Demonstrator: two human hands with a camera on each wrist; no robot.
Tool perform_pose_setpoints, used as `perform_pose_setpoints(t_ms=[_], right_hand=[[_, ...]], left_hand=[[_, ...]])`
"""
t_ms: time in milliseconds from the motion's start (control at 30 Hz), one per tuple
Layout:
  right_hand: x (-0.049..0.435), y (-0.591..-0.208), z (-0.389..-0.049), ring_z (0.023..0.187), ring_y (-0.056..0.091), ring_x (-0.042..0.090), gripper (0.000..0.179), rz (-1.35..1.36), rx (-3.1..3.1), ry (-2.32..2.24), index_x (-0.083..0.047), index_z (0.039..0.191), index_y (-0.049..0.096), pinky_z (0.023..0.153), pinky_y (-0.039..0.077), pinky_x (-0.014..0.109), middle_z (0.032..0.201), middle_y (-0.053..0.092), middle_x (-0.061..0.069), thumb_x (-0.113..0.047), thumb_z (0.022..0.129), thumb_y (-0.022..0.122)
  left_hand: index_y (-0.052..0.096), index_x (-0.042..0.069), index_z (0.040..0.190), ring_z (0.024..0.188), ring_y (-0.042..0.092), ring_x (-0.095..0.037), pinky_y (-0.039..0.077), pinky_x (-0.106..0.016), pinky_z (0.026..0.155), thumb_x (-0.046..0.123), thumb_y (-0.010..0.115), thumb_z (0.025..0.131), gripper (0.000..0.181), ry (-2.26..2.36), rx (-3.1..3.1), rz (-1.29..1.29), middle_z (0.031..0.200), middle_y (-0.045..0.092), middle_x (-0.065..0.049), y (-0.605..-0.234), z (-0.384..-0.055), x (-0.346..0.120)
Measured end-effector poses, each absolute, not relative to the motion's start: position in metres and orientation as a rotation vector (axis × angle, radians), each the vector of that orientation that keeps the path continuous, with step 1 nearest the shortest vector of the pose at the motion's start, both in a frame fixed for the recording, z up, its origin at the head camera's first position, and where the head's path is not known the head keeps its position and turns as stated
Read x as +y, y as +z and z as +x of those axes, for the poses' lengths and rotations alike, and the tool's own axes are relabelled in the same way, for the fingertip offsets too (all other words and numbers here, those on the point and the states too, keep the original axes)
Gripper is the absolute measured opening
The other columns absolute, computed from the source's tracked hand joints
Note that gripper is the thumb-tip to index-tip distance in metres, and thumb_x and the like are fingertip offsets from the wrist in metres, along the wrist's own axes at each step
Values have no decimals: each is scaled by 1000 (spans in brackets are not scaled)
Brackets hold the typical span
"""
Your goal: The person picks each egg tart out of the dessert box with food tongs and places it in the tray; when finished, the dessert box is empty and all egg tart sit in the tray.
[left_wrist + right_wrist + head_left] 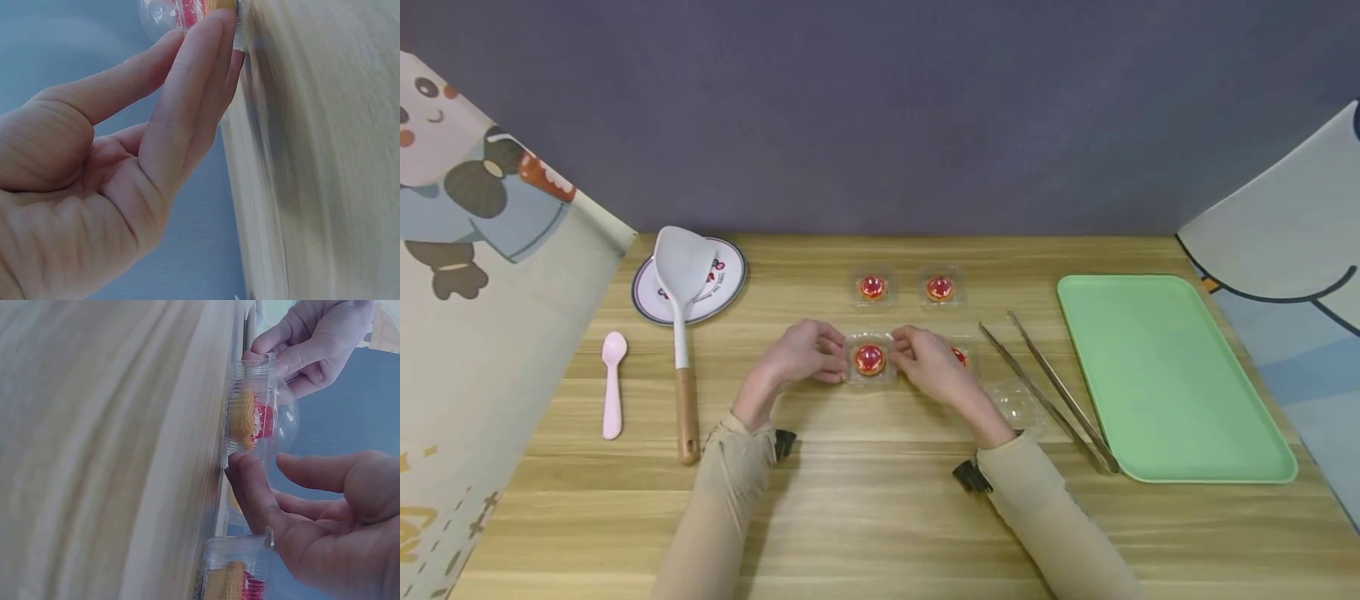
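1. At mid-table, between two hands, a see-through box (871, 379) stands upright on the table (865, 517). It contains one red-topped tart (870, 360); its domed top stands over the tart.
2. Left hand (805, 350): thumb and fingers pinch the box at its left side.
3. Right hand (934, 362): fingertips touch the box at its right side, with the thumb held apart from the forefinger. Whether the thumb also bears on the box cannot be told from these angles.
4. Just right of the box, a second box (973, 354) with a tart is partly covered by the right hand. A clear dome (1018, 404) lies beside the right wrist.
5. Farther back, two more boxes, rear left (891, 292) and rear right (961, 292), stand side by side, apart, each with one red-topped tart.
6. On the right, metal tongs (1062, 387) lie with arms spread, their joined end at the near left corner of a green tray (1172, 375).
7. On the left, a spatula (679, 312) lies with its white head over a plate (730, 287) and its wooden handle toward the person. A pink spoon (613, 387) lies left of that handle.
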State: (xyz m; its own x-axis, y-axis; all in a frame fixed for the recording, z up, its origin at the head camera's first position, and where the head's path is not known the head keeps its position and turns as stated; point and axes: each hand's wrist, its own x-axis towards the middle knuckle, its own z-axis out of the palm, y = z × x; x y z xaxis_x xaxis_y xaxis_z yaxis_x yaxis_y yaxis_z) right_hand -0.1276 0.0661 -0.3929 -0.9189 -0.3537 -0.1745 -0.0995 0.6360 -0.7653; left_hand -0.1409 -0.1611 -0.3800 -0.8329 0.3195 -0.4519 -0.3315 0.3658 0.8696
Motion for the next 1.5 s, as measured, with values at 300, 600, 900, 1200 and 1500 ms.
perform_pose_setpoints(t_ms=[300,600,900,1200,1500], right_hand=[[66,-393,-128,117,70,36,41,-337,2526,-1193,13,142,56,103,61,43,128,70,26,0,104,65],[65,-393,-128,117,70,38,42,-338,2514,-1210,15,142,55,103,61,43,129,69,28,2,104,64],[65,-392,-128,120,69,38,42,-323,2510,-1219,15,143,54,105,60,43,132,68,28,2,104,64],[65,-393,-127,119,69,38,46,-315,2489,-1242,15,144,53,104,61,43,131,68,27,4,102,66],[65,-393,-127,120,68,39,46,-312,2489,-1237,15,144,53,104,61,43,132,68,27,4,101,65]], left_hand=[[52,-21,134,81,73,-22,69,-33,79,-19,63,96,39,1470,2104,23,120,65,-34,-380,-141,-160],[52,-19,133,82,75,-25,69,-33,78,-20,65,94,40,1469,2134,31,117,66,-33,-381,-141,-160],[55,-15,131,83,75,-26,69,-33,78,-19,66,94,39,1432,2167,61,117,67,-32,-377,-140,-160],[55,-13,130,85,76,-29,69,-34,78,-18,66,95,37,1413,2194,95,119,68,-33,-379,-139,-160],[55,-13,131,85,77,-30,69,-34,77,-17,66,95,38,1390,2220,103,119,68,-34,-379,-138,-160]])
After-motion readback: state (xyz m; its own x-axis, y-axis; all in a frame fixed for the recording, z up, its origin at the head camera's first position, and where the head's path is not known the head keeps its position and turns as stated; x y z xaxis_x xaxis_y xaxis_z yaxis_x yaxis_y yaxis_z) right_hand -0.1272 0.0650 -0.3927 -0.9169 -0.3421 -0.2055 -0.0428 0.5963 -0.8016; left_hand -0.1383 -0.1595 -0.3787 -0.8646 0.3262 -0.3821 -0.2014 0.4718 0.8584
